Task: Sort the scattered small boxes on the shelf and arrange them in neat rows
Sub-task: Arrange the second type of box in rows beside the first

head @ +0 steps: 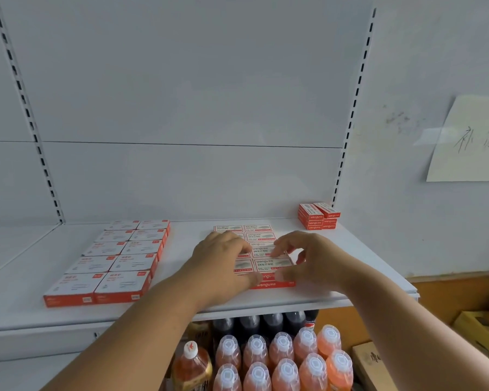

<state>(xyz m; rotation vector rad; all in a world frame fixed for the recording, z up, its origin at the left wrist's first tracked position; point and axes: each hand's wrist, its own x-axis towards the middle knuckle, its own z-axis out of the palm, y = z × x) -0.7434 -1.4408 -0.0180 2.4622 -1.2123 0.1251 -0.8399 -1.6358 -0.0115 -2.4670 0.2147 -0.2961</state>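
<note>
Small red-and-white staple boxes [268, 263] lie flat in two neat columns on the white shelf [181, 303], right of centre. My left hand [223, 263] rests on the left column, its fingers bent over the boxes and its thumb at the front edge. My right hand [308, 258] touches the right column with curled fingertips, thumb against the front box. Whether either hand grips a box is unclear. A second block of larger red-and-white boxes [116, 263] lies in two tidy columns at the left. A small stack of red boxes [318, 217] stands at the back right corner.
Below the shelf stand rows of orange drink bottles [283, 359] and dark bottles [266, 323]. A slotted upright [350, 122] bounds the shelf at the right, another upright [26, 108] at the left. A paper note [472, 142] hangs on the wall. Cardboard boxes [373, 365] sit low at the right.
</note>
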